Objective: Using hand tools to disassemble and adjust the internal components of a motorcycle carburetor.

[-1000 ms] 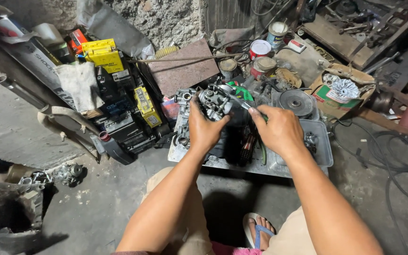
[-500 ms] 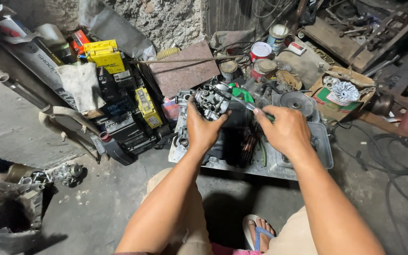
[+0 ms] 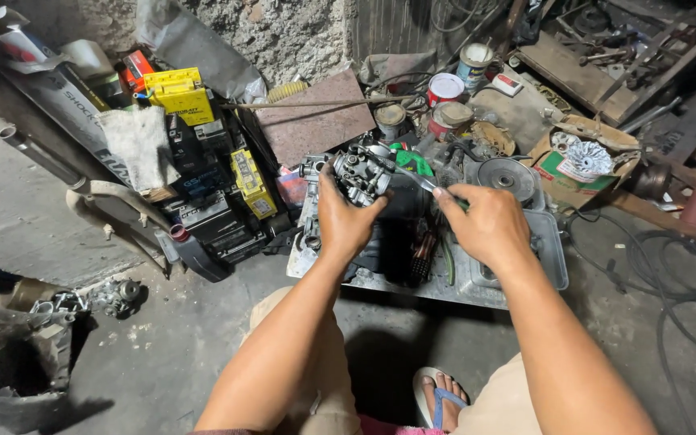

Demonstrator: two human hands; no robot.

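My left hand (image 3: 346, 219) grips a small grey metal carburetor (image 3: 358, 177) and holds it up over a dirty metal tray (image 3: 553, 258). My right hand (image 3: 486, 221) is closed around the handle of a thin metal tool (image 3: 414, 178) whose tip points left into the carburetor. Both hands hover above the tray, which holds a brush, a round pulley (image 3: 506, 175) and other greasy parts.
Stacked black and yellow batteries (image 3: 203, 161) stand to the left beside a rag (image 3: 137, 145). Paint cans (image 3: 445, 89) and a rough wall lie behind the tray. A cardboard box (image 3: 577, 165) and black cables (image 3: 678, 266) are to the right. My sandalled foot (image 3: 438, 396) rests below.
Both hands have risen slightly with the carburetor, and the tool tip now sits against its right side. The view has shifted a little.
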